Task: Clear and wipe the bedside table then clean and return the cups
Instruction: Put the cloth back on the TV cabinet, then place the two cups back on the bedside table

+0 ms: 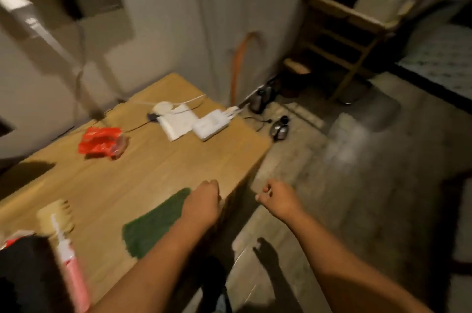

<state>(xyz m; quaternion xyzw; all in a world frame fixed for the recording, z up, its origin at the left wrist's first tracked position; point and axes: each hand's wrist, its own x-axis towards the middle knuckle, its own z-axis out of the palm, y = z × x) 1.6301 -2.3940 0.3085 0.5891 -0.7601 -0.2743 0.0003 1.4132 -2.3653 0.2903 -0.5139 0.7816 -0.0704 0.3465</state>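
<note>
The wooden bedside table fills the left half of the view. A green cloth lies flat near its front right edge. My left hand is curled over the cloth's far end at the table's edge; whether it grips the cloth is unclear. Just right of the table, my right hand hovers over the floor in a loose fist with nothing in it. On the table lie a red wrapper, a white booklet, a white charger block with cables, a wooden brush and a pink tube. No cups show.
On the floor past the table stand two dark metal kettles with cords. A wooden shelf unit stands at the back right with a white box on top. A patterned mattress is at the far right. An orange hose leans on the wall.
</note>
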